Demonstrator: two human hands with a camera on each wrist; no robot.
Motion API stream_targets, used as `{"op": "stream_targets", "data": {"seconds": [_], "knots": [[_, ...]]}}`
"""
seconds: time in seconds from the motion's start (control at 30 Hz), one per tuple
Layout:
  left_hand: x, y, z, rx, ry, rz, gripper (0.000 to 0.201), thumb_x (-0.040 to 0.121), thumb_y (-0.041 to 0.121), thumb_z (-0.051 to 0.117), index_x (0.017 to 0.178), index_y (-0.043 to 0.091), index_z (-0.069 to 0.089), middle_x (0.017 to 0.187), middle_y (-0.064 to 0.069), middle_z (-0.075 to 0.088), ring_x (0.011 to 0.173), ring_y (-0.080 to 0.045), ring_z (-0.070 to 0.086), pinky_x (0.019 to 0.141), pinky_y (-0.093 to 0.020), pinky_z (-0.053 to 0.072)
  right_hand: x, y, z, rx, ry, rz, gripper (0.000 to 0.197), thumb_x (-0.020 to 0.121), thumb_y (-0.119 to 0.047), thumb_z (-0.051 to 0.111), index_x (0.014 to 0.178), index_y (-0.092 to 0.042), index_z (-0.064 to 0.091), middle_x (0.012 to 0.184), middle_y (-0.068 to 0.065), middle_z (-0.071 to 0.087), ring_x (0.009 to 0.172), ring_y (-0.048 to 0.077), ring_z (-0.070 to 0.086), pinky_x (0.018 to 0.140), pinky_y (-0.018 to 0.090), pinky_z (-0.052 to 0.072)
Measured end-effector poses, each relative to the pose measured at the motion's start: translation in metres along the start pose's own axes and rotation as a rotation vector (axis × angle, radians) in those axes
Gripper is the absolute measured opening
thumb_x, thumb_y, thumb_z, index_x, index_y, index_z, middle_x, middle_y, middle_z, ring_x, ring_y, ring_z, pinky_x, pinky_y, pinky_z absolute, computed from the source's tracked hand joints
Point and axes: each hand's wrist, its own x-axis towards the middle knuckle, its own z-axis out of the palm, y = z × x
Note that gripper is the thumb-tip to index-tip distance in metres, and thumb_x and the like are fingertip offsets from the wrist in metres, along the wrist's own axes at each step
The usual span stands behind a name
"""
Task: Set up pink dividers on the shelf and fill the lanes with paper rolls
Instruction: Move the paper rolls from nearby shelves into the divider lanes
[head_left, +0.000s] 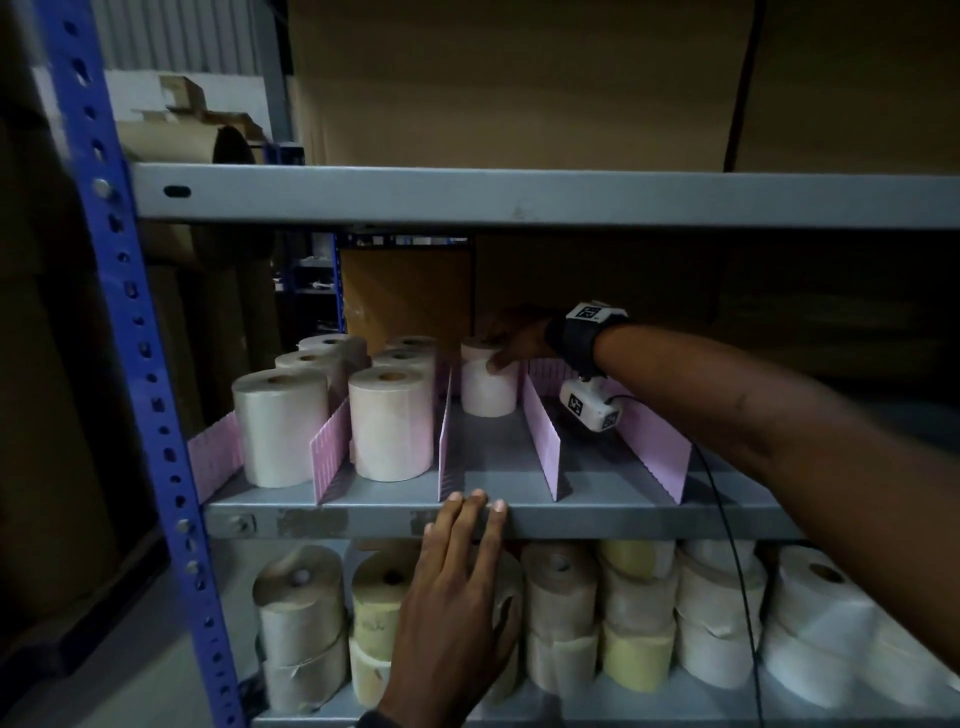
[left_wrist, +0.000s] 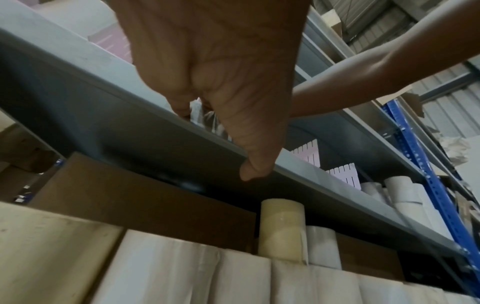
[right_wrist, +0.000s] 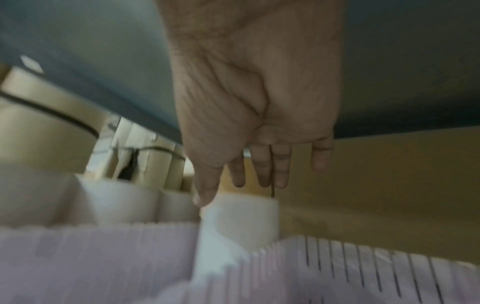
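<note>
The right arm is stretched forward, and the right hand (head_left: 511, 338) is held with fingers nearly straight. The left hand (head_left: 457, 587) is raised, its straight fingertips (head_left: 475, 500) laid flat.

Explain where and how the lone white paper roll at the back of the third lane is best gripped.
Grip the lone white paper roll around its upper curved side, coming from the front above, along the lane: it stands upright, pink dividers flank it, leaving only top and front free.
</note>
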Motion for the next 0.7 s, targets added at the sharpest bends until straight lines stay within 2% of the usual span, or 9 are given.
{"op": "stream_targets", "data": {"seconds": [0.1, 0.17, 0.27, 0.3, 0.4, 0.47, 0.53, 0.6, 0.7], "knots": [[-0.001, -0.003, 0.002, -0.021, -0.004, 0.008, 0.093, 0.071, 0.037, 0.084, 0.152, 0.004, 0.051, 0.156, -0.018, 0.049, 0.146, -0.040, 0.045, 0.103, -0.054, 0.053, -0.016, -0.007, -0.009, -0.027, 0.020, 0.021, 0.057, 0.089, -0.038, 0.066, 0.140, -0.015, 0.052, 0.145, 0.009, 0.049, 0.130, 0.028, 0.047, 0.108, 0.039, 0.037], [-0.001, -0.003, 0.001, -0.032, -0.004, 0.022, 0.093, 0.072, 0.037, 0.084, 0.152, 0.004, 0.050, 0.156, -0.018, 0.048, 0.146, -0.040, 0.044, 0.105, -0.054, 0.052, -0.034, -0.013, -0.016, -0.074, 0.032, -0.010, 0.053, 0.094, -0.037, 0.059, 0.141, -0.014, 0.050, 0.147, 0.010, 0.047, 0.132, 0.029, 0.045, 0.109, 0.036, 0.035], [-0.001, -0.003, -0.004, -0.038, -0.028, 0.008, 0.094, 0.076, 0.039, 0.083, 0.155, 0.007, 0.045, 0.160, -0.017, 0.044, 0.149, -0.039, 0.040, 0.110, -0.055, 0.049, -0.070, -0.025, -0.028, -0.046, 0.051, -0.004, 0.044, 0.094, -0.038, 0.060, 0.127, -0.009, 0.060, 0.133, 0.012, 0.059, 0.113, 0.026, 0.057, 0.092, 0.032, 0.043], [-0.002, -0.002, -0.006, -0.043, -0.047, -0.003, 0.095, 0.080, 0.041, 0.080, 0.159, 0.008, 0.039, 0.164, -0.016, 0.037, 0.153, -0.037, 0.033, 0.115, -0.054, 0.044, -0.086, -0.030, -0.032, -0.023, 0.052, -0.014, 0.044, 0.094, -0.039, 0.061, 0.124, -0.008, 0.062, 0.129, 0.011, 0.062, 0.108, 0.024, 0.059, 0.090, 0.032, 0.045], [0.000, -0.005, -0.013, -0.027, -0.192, -0.017, 0.101, 0.092, 0.050, 0.063, 0.167, 0.016, 0.004, 0.175, -0.007, -0.003, 0.161, -0.028, -0.006, 0.130, -0.049, 0.016, -0.142, -0.039, -0.037, 0.017, 0.126, -0.062, 0.049, 0.091, -0.045, 0.063, 0.129, -0.014, 0.061, 0.127, 0.004, 0.064, 0.110, 0.019, 0.061, 0.091, 0.027, 0.048], [-0.002, -0.008, -0.025, 0.016, -0.270, 0.002, 0.101, 0.096, 0.052, 0.059, 0.166, 0.017, -0.005, 0.174, -0.003, -0.016, 0.160, -0.023, -0.016, 0.131, -0.043, 0.007, -0.186, -0.043, -0.033, 0.016, 0.198, -0.098, 0.047, 0.089, -0.048, 0.063, 0.125, -0.017, 0.064, 0.124, 0.001, 0.067, 0.109, 0.016, 0.063, 0.093, 0.031, 0.051], [-0.010, -0.009, -0.037, 0.010, -0.296, 0.019, 0.097, 0.099, 0.051, 0.057, 0.166, 0.015, -0.002, 0.174, -0.003, -0.014, 0.161, -0.022, -0.013, 0.131, -0.040, 0.008, -0.229, -0.045, -0.022, 0.032, 0.264, -0.105, 0.047, 0.088, -0.050, 0.063, 0.124, -0.020, 0.066, 0.124, -0.002, 0.068, 0.110, 0.014, 0.063, 0.092, 0.033, 0.052], [-0.028, -0.003, -0.048, -0.099, -0.272, 0.014, 0.091, 0.099, 0.047, 0.059, 0.167, 0.016, 0.007, 0.175, -0.002, -0.007, 0.162, -0.021, -0.005, 0.131, -0.037, 0.011, -0.275, -0.043, -0.002, 0.061, 0.310, -0.058, 0.051, 0.085, -0.057, 0.060, 0.125, -0.025, 0.065, 0.124, -0.007, 0.067, 0.105, 0.008, 0.064, 0.087, 0.029, 0.052], [-0.062, 0.021, -0.061, -0.316, -0.158, 0.005, 0.079, 0.095, 0.035, 0.070, 0.161, 0.013, 0.034, 0.172, -0.006, 0.019, 0.159, -0.025, 0.022, 0.125, -0.037, 0.031, -0.342, -0.038, 0.030, 0.102, 0.349, 0.029, 0.056, 0.080, -0.068, 0.051, 0.121, -0.033, 0.064, 0.113, -0.014, 0.069, 0.086, -0.004, 0.063, 0.071, 0.021, 0.047]]}}
